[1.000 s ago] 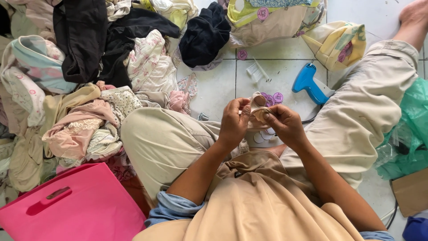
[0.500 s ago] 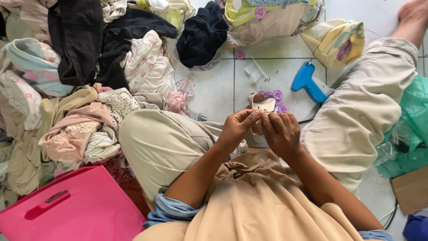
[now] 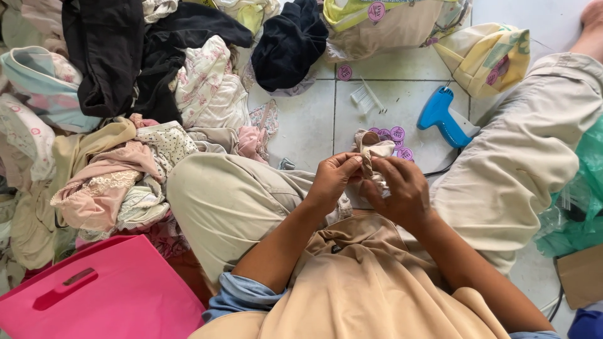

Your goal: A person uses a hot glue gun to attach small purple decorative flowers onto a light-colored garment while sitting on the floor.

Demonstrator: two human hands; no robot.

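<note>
I sit cross-legged on a white tiled floor. Both hands meet over my lap on a small beige fabric piece [image 3: 370, 150] that is rolled up and stands between the fingers. My left hand [image 3: 331, 180] pinches its left side with thumb and fingers. My right hand [image 3: 402, 188] grips it from the right and covers its lower part. Round purple tags [image 3: 396, 135] lie on the tile just beyond the fabric.
A blue tagging gun [image 3: 447, 117] lies on the floor to the right of the tags. A heap of clothes [image 3: 125, 125] fills the left side. A pink bag [image 3: 107, 295] sits at lower left. Green plastic [image 3: 581, 207] and a cardboard box [image 3: 581, 276] are at right.
The fabric piece has been rolled tighter and stands upright between the fingers. My hands have drawn slightly closer together; the view shifted a little.
</note>
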